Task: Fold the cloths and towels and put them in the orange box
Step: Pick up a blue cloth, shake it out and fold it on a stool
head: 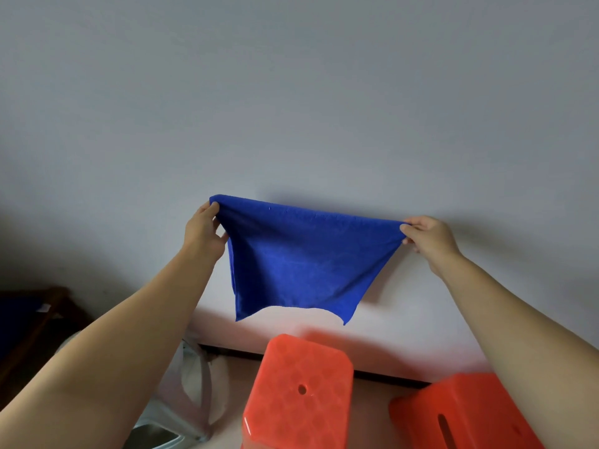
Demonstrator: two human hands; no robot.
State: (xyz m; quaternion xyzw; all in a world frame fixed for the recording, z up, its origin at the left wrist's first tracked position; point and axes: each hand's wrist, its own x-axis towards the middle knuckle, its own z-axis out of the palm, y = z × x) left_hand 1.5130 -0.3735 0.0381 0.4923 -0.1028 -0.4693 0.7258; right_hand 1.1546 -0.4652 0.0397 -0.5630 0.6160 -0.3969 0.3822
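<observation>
While the fingers [212, 207] of the left hand [202, 230] pinch the left top corner of the blue microfibre cloth [304, 260] and the right hand [428, 236] pinches the right one, it hangs in the air before the pale grey wall [291, 92], above the orange plastic stool [298, 390]. To fold well, I would keep the top edge taut and level, then bring corner to corner exactly. The orange slotted container [460, 416] sits near right.

Two bare forearms are seen, one from each lower corner. No sleeves are worn as far as the arms show. The left hand [203, 229] and right hand [428, 235] are ungloved; rings, watches or bands cannot be made out.
</observation>
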